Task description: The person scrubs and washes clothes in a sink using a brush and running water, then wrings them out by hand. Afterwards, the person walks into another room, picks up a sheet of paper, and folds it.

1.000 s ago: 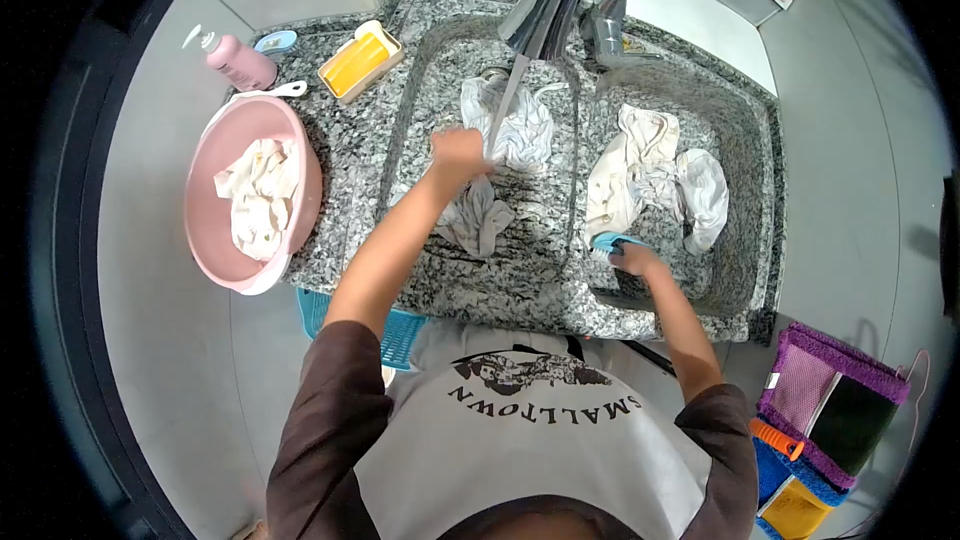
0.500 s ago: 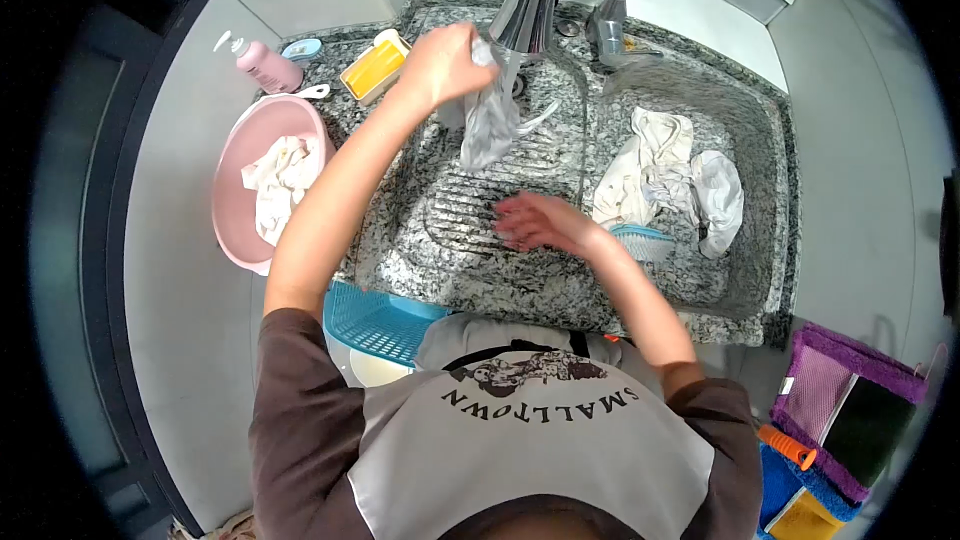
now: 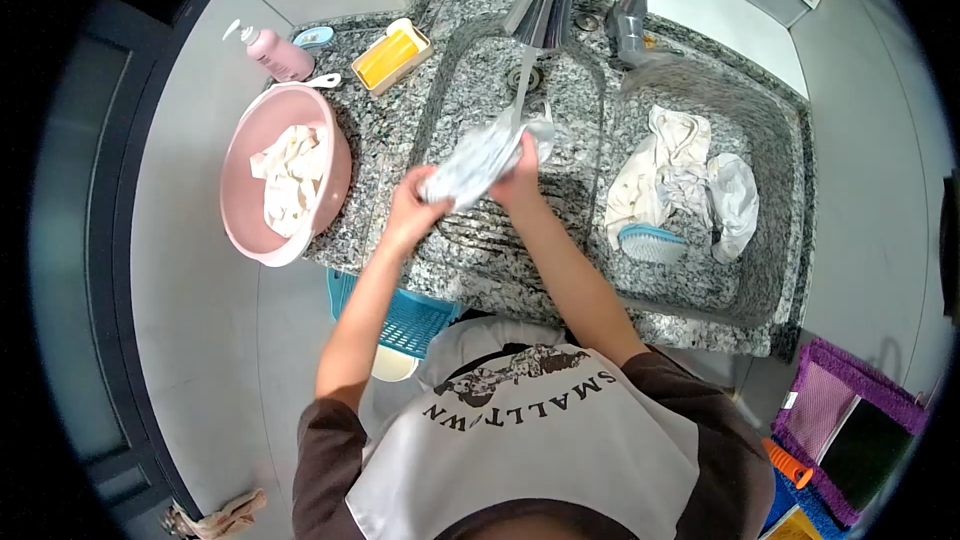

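Observation:
A wet, whitish cloth (image 3: 475, 165) is stretched between my hands under the running water of the chrome tap (image 3: 545, 0). Its exact kind is blurred. My left hand (image 3: 413, 204) is closed on its lower left end. On the right side, my right hand (image 3: 518, 178) grips the cloth near where the stream lands. Both hands are above the ridged floor of the left granite basin (image 3: 425, 130). Below the tap, the drain (image 3: 525, 77) shows behind the water.
In the right basin lie crumpled off-white cloths (image 3: 650, 165), a white cloth (image 3: 735, 205) and a blue-backed scrub brush (image 3: 652, 243). At left are a pink tub (image 3: 235, 175) holding white cloth (image 3: 293, 180), a pump bottle (image 3: 278, 55) and a yellow soap bar (image 3: 387, 60) in its dish.
My left hand has come down from beside the tap with the cloth. My right hand, earlier free over the ridges, now holds the cloth too. The water stream is now plainly visible.

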Motion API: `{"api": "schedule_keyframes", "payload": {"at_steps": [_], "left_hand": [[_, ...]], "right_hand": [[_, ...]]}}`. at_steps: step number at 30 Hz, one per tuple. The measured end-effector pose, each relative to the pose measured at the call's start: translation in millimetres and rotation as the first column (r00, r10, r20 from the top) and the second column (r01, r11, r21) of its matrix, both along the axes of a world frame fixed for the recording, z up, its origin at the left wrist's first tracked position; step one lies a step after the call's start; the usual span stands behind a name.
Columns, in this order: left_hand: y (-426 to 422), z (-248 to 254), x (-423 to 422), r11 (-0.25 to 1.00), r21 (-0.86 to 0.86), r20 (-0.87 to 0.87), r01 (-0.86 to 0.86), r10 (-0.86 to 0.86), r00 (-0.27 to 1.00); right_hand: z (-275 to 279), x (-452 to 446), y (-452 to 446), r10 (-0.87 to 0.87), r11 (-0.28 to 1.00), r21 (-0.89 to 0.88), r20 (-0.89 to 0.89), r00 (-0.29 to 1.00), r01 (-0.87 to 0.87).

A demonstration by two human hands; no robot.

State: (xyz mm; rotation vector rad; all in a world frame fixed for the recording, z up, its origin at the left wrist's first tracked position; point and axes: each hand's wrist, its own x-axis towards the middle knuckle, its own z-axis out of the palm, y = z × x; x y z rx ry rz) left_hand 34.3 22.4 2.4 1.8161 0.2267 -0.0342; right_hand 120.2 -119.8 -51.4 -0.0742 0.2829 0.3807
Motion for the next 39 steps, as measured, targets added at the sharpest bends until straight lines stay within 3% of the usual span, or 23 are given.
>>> {"api": "schedule_keyframes", "payload": {"at_steps": [3,5,7,9,10,11,13,15,18,19,21,22,23,24,25,27,31,35,37,39], "left_hand": [[4.0,-6.7,-13.4,0.990,0.110,-0.139,0.086,-0.070,0.988],[-2.4,0.2,-14.9,0.830,0.538,-0.075,0.149,-0.129,0.989],[-17.0,2.6,-18.1,0.819,0.564,-0.058,0.104,-0.086,0.995],[-18.6,-9.8,-18.4,0.749,0.661,0.116,0.045,-0.161,0.980],[-12.5,-11.2,-17.0,0.868,0.484,0.032,0.109,-0.142,0.989],[-7.0,-12.6,-18.7,0.870,0.479,0.030,0.112,-0.143,0.989],[0.4,-9.2,-22.6,0.993,0.113,-0.002,0.038,-0.039,0.999],[3.3,-10.2,-30.8,0.989,0.140,0.046,0.048,-0.055,0.997],[2.7,7.7,-40.2,0.896,0.432,0.130,0.105,-0.177,0.976],[4.3,10.3,-40.4,0.896,0.431,0.130,0.104,-0.176,0.976],[9.4,12.9,-40.5,0.812,0.567,0.184,0.136,-0.285,0.941],[9.6,15.6,-39.6,0.813,0.566,0.183,0.135,-0.284,0.941],[9.0,18.8,-37.4,0.794,0.578,0.129,0.188,-0.316,0.940],[7.7,21.8,-35.9,0.774,0.586,0.074,0.241,-0.347,0.935],[4.7,24.7,-35.5,0.774,0.586,0.074,0.242,-0.348,0.935],[-5.0,28.5,-35.2,0.766,0.562,0.139,0.310,-0.457,0.878],[-13.3,28.8,-40.3,0.732,0.552,0.067,0.399,-0.516,0.854],[-12.0,24.0,-46.3,0.746,0.558,0.064,0.364,-0.476,0.877],[-14.4,22.1,-48.4,0.764,0.563,0.076,0.314,-0.427,0.901],[-15.1,21.7,-49.3,0.766,0.563,0.065,0.309,-0.414,0.908]], "right_hand": [[-5.7,-23.7,-8.9,0.144,0.979,-0.140,-0.047,0.988,-0.149],[-4.8,-27.3,-13.1,0.168,0.958,-0.214,-0.129,0.977,-0.193],[0.9,-31.8,-16.0,0.163,0.951,-0.243,-0.121,0.979,-0.189],[4.2,-34.1,-21.3,0.181,0.945,-0.255,-0.111,0.977,-0.204],[6.3,-34.8,-25.5,0.180,0.945,-0.258,-0.112,0.977,-0.203],[8.2,-37.0,-30.8,0.173,0.955,-0.220,-0.127,0.977,-0.198],[9.5,-40.3,-36.1,0.166,0.964,-0.184,-0.143,0.976,-0.192],[11.4,-43.0,-37.4,0.092,0.982,-0.135,-0.253,0.963,-0.130],[16.8,-44.6,-37.0,0.102,0.960,-0.230,-0.232,0.967,-0.157],[15.5,-43.2,-39.5,0.103,0.960,-0.231,-0.232,0.967,-0.157],[11.3,-36.6,-54.2,0.293,0.684,-0.579,-0.339,0.894,-0.444],[24.3,-32.2,-69.9,0.419,0.426,-0.766,-0.305,0.855,-0.481],[41.5,-26.3,-88.5,0.537,0.134,-0.890,-0.304,0.787,-0.435],[47.1,-19.2,-105.7,0.476,-0.169,-0.961,-0.274,0.836,-0.219],[53.1,-11.3,-114.3,0.429,-0.462,-0.887,-0.216,0.877,0.008],[62.2,11.6,-110.5,0.381,-0.554,-0.827,-0.147,0.913,0.098],[10.7,72.3,-52.9,0.329,-0.779,-0.622,-0.294,0.897,0.081],[-0.5,94.9,-13.5,0.332,-0.839,-0.519,-0.248,0.910,0.165],[-23.6,110.9,-2.9,0.547,-0.788,-0.501,-0.305,0.780,0.357],[-31.6,112.2,-1.9,0.602,-0.782,-0.434,-0.340,0.722,0.448]]}}
